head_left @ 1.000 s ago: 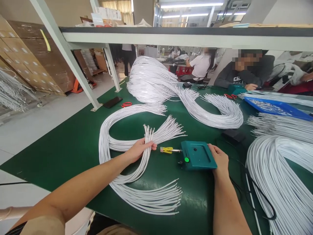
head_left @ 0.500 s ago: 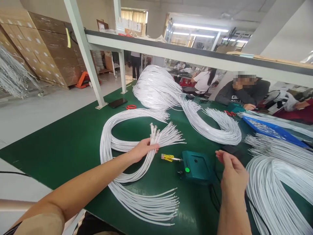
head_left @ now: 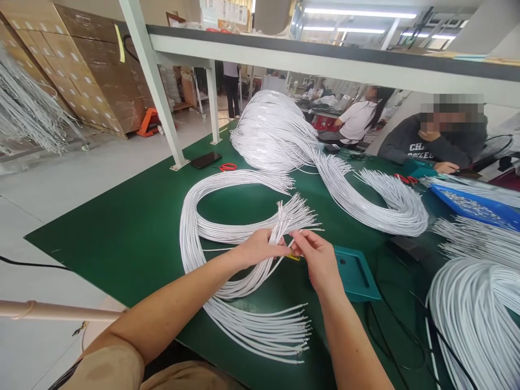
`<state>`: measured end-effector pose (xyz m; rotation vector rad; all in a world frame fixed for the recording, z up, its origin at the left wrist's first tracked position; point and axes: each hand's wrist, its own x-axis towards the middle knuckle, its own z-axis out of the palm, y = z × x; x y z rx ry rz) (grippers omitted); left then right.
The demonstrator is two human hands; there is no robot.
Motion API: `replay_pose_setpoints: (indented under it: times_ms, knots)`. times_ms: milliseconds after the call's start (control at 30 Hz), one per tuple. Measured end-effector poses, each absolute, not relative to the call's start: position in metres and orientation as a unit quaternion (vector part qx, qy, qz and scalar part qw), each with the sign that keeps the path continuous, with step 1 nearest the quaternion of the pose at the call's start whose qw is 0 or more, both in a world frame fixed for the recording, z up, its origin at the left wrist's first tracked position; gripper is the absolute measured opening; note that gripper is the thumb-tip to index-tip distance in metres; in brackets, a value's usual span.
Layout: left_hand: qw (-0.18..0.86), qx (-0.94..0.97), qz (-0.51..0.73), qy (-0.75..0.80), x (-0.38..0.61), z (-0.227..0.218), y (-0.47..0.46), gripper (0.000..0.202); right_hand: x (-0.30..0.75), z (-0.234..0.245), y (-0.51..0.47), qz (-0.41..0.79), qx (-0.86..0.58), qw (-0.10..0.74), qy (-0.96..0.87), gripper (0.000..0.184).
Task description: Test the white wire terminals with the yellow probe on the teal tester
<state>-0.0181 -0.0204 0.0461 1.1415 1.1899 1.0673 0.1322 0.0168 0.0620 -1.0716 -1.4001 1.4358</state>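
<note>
My left hand (head_left: 260, 248) is closed around a small bunch of white wires (head_left: 280, 222), holding their ends up just above the green table (head_left: 122, 227). Right beside it, my right hand (head_left: 314, 255) pinches at those wire ends with its fingertips. The bunch belongs to a long looped bundle of white wires (head_left: 195, 216) lying on the table, whose other ends (head_left: 280, 327) fan out near the front edge. A teal box-shaped device (head_left: 355, 273) sits just right of my right hand, with a yellow clip (head_left: 293, 258) mostly hidden behind my fingers.
More white wire bundles lie at the back (head_left: 272, 130), in the middle (head_left: 385, 208) and at the right (head_left: 471, 303). A blue tray (head_left: 475, 203), red scissors (head_left: 227, 167) and a black phone (head_left: 206, 160) rest on the table. Two people sit across it; black cables (head_left: 390, 319) trail from the device.
My right hand left the teal device and came left to meet my left hand at the wire ends. My left hand lifted the bunch slightly. The camera view shifted.
</note>
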Motion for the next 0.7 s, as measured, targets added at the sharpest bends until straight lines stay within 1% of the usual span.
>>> replay_pose_setpoints:
  times_ms: [133,200,300,433,600,700]
  knots:
    - [0.594,0.435,0.488,0.468,-0.018,0.036,-0.016,0.02,0.129,0.046,0.016,0.57,-0.434,0.404,-0.569,0.024]
    - [0.61,0.408,0.506,0.453,-0.017,0.03,-0.014,0.024,0.13,0.041,0.016,0.573,-0.438,0.388,-0.573,0.024]
    - [0.632,0.392,0.498,0.447,-0.016,0.025,-0.014,0.031,0.132,0.036,0.015,0.593,-0.439,0.384,-0.554,0.023]
    - [0.623,0.428,0.474,0.452,-0.018,0.02,-0.017,0.027,0.132,0.029,0.012,0.599,-0.446,0.417,-0.518,0.021]
    - [0.599,0.435,0.474,0.477,-0.023,0.013,-0.019,0.024,0.123,0.016,0.007,0.623,-0.428,0.453,-0.473,0.023]
    - [0.588,0.444,0.471,0.485,-0.024,0.012,-0.019,0.022,0.12,0.014,0.006,0.615,-0.429,0.482,-0.453,0.025]
